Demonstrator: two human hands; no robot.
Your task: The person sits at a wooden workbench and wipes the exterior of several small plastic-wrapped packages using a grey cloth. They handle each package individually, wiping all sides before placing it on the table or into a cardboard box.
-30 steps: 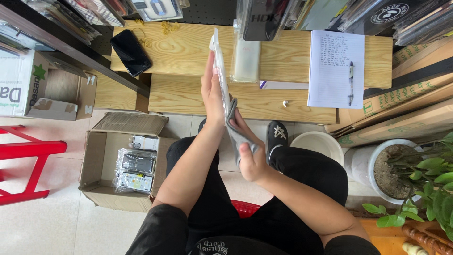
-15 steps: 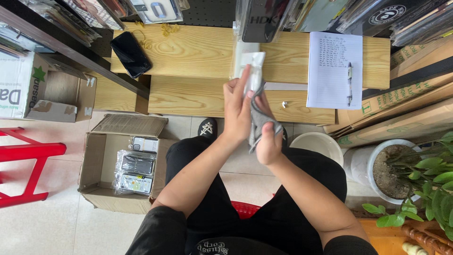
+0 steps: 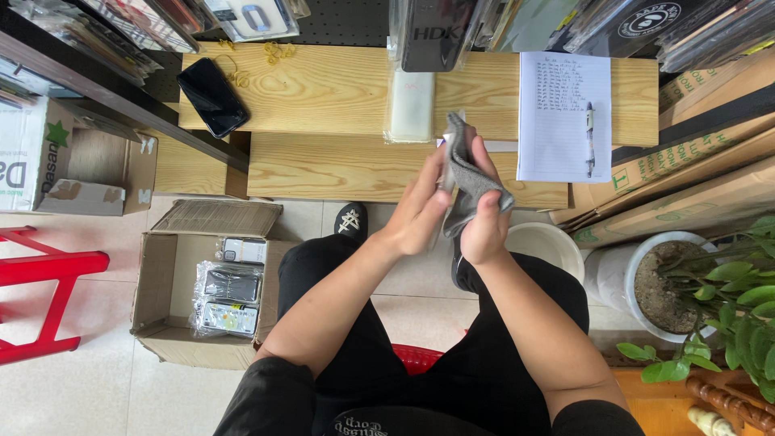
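Clear flat package, held upright and edge-on against left hand point(image 3: 416, 216) a second ago, now almost hidden behind grey cloth point(image 3: 471, 179). Cloth raised higher, covering the item from the right side. Right hand point(image 3: 487, 228) moved up from lap level, now pressing cloth beside the left palm.

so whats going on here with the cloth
A seated person holds a thin flat item, seen edge-on, in the left hand and presses a grey cloth against it with the right hand, above their lap. In front is a wooden bench with a black phone, a clear-wrapped pale item and a notepad with a pen. An open cardboard box of packaged items sits on the floor to the person's left.
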